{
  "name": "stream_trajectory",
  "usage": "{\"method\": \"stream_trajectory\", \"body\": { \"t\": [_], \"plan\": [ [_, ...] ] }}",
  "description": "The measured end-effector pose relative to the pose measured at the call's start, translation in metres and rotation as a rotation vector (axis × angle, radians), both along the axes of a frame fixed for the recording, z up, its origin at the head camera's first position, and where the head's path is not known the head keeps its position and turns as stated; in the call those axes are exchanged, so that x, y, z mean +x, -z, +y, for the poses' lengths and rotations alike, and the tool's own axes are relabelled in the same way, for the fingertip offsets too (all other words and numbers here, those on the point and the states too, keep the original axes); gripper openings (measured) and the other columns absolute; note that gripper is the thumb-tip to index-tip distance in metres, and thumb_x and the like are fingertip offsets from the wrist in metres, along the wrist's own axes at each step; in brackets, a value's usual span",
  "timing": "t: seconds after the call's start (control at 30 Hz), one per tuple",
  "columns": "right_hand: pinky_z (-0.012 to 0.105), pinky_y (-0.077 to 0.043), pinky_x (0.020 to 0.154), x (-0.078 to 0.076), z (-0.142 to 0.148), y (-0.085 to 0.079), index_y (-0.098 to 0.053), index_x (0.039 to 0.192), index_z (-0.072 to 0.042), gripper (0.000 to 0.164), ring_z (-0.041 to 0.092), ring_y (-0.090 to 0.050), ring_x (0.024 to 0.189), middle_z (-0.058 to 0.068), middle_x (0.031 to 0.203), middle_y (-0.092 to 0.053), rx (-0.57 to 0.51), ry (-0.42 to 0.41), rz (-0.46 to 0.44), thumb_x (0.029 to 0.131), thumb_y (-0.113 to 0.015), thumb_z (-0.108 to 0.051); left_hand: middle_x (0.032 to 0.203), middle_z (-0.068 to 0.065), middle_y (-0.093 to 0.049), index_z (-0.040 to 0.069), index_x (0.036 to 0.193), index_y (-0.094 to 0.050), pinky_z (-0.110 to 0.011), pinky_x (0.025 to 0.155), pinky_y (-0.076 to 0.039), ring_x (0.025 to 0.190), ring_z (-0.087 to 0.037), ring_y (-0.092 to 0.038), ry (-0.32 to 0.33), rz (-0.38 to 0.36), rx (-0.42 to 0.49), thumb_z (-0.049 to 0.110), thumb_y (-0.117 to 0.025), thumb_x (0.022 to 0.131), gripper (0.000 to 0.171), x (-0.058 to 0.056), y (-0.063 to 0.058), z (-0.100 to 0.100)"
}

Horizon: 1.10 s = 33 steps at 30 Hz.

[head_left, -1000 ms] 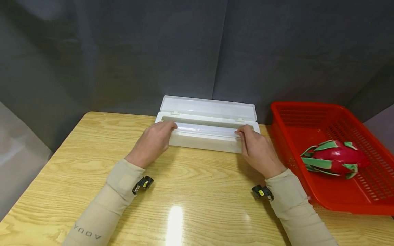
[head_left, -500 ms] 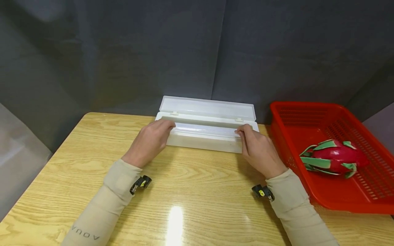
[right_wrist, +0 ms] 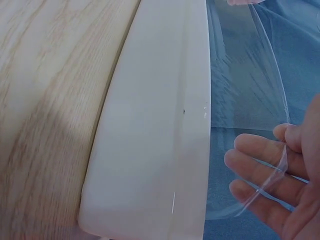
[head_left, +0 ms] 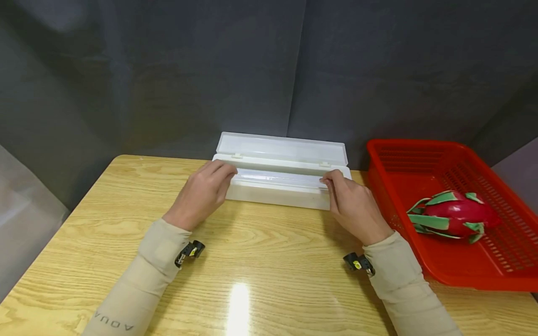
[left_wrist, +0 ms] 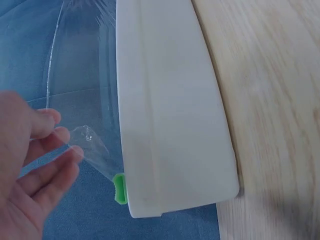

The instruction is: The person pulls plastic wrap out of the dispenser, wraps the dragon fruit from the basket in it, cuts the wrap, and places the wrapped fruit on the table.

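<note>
Plastic film (left_wrist: 82, 82), clear and faintly creased, is held between two hands along the far side of a white box (head_left: 273, 195). One edge is stretched in a nearly straight line in both wrist views, while loose corners are left at the two ends. The film is pinched near its left corner by the left hand (head_left: 199, 196), between thumb and fingertips, with the lower fingers loosely bent. Its right corner is gripped between thumb and forefinger of the right hand (head_left: 355, 205); a loose flap is draped over the other fingers.

Little is altered from the two preceding head views: the left hand is shifted slightly outward to the left, whereas the right hand is almost unmoved and both grips are kept. For the work in hand, this is judged to mean that the sheet is being drawn a little wider and smoother, without either corner being released.

A green piece (left_wrist: 120, 188) is seen at the box's left end, just beside the film; whether it is touched by the film cannot be told. Behind, the box's translucent lid (head_left: 282, 148) is swung back on its hinges. The box is supported by a wood-grain table (head_left: 260, 252). To the right, a dragon fruit (head_left: 460, 215) is contained in a red basket (head_left: 475, 282), and everything is backed by dark cloth (head_left: 189, 70).
</note>
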State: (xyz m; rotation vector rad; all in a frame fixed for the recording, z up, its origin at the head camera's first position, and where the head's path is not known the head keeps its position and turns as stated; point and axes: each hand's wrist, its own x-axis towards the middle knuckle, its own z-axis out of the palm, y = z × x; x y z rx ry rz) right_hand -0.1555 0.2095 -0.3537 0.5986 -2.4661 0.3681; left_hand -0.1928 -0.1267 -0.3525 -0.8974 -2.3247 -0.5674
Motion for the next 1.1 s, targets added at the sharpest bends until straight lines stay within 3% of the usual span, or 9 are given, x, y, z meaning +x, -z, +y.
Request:
{"method": "stream_trajectory", "body": {
  "t": [0.2,0.4,1.1],
  "plan": [
    [0.044,-0.059,0.056,0.002,0.000,-0.003,-0.057,0.111,-0.002,0.017,0.026,-0.067,0.061,0.015,0.079,-0.073,-0.002,0.005,-0.025,0.098,-0.067,-0.007,0.104,-0.011,-0.077,0.003,0.110,-0.067,-0.039,0.084,-0.063,0.095,-0.025,-0.075,0.063,-0.027,0.009,-0.001,-0.059,0.101,0.013,0.001,-0.001,0.001],
    [0.045,-0.060,0.058,0.003,0.000,-0.004,-0.057,0.112,-0.002,0.017,0.028,-0.069,0.063,0.016,0.080,-0.073,-0.001,0.008,-0.037,0.098,-0.066,-0.006,0.101,-0.012,-0.079,0.002,0.113,-0.068,-0.039,0.082,-0.064,0.091,-0.026,-0.076,0.054,-0.063,-0.030,0.001,-0.057,0.102,0.016,0.002,-0.002,0.000],
    [0.037,-0.053,0.049,0.006,-0.001,-0.010,-0.058,0.111,-0.003,0.017,0.019,-0.056,0.050,0.011,0.066,-0.063,-0.010,0.008,0.006,0.097,-0.068,-0.007,0.101,-0.008,-0.081,0.007,0.111,-0.073,-0.042,0.087,-0.062,0.092,-0.024,-0.077,0.022,0.077,-0.019,0.002,-0.063,0.099,0.016,0.004,-0.011,-0.006]
  ]
}}
